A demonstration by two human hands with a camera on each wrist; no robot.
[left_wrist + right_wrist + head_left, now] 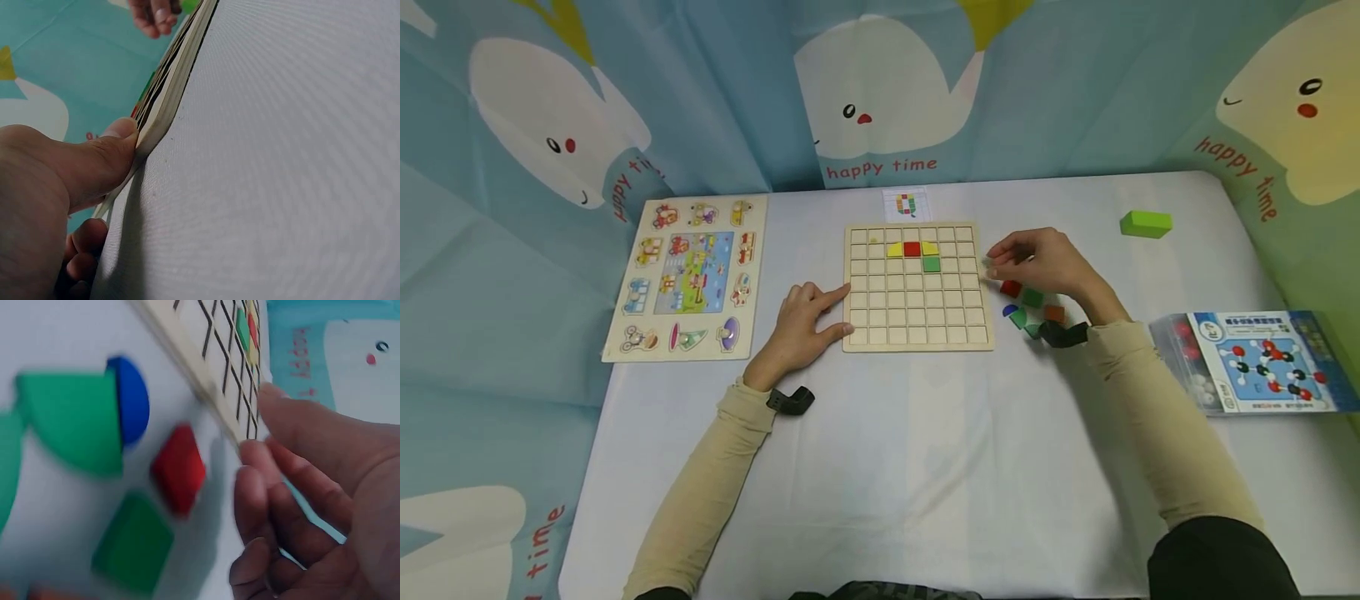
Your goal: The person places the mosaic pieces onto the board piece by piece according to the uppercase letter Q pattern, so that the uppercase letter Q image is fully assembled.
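A square wooden grid board (919, 292) lies on the table. On it sit two yellow pieces, a red square (912, 249) between them and a green square (932, 264) below. My left hand (803, 329) rests at the board's left edge, thumb and index finger spread and touching it; in the left wrist view the thumb (103, 156) presses the edge near a corner. My right hand (1041, 262) hovers just past the board's right edge, fingers loosely bent, and no piece shows between them. Below it lie loose pieces: red (179, 470), green (133, 542) and blue (132, 401).
A small pattern card (906, 205) lies behind the board. Left of it is a picture puzzle board (745, 283). To the right are a green block (1146, 223) and a boxed molecule model set (1262, 362). An orange piece (1055, 313) lies near the right wrist.
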